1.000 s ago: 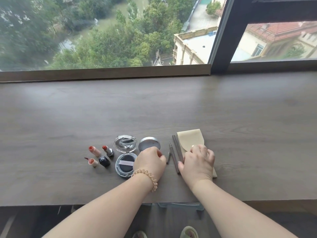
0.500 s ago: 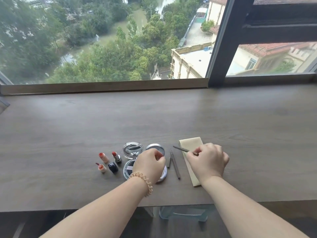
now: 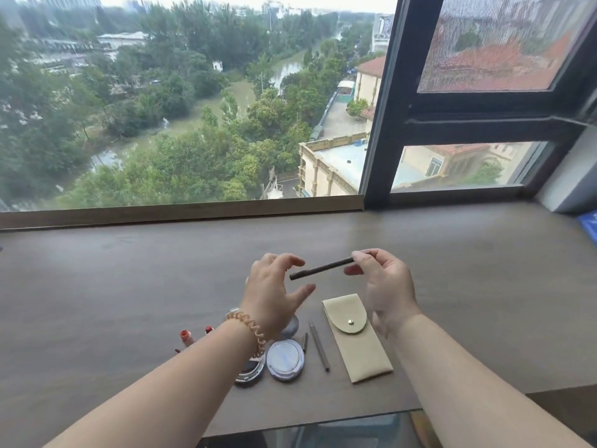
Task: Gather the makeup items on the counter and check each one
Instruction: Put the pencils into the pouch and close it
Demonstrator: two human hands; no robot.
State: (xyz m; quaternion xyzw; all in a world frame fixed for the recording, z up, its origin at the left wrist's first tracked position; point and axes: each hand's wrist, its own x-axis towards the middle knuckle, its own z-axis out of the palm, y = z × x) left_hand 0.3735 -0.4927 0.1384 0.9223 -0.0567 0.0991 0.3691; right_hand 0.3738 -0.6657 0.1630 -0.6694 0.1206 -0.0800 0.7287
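Right hand [image 3: 384, 286]: pinches the slim dark brown makeup pencil [image 3: 321, 269] by its right end, above the grey wood counter [image 3: 129, 286].
Left hand [image 3: 271, 295]: fingers spread wide at the pencil's 9 o'clock tip, holding nothing.
Beige snap-flap pouch [image 3: 358, 341]: flat on the counter, 6 o'clock of the pencil.

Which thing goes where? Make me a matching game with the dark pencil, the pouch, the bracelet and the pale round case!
Things
1. dark pencil
2. pouch
3. bracelet
4. pale round case

Places
A. around the wrist of the left hand
B. lying on the counter, flap snapped shut
C. pinched in the right hand, up off the counter
D. on the counter, left of the pouch

Pairs: 1-C, 2-B, 3-A, 4-D
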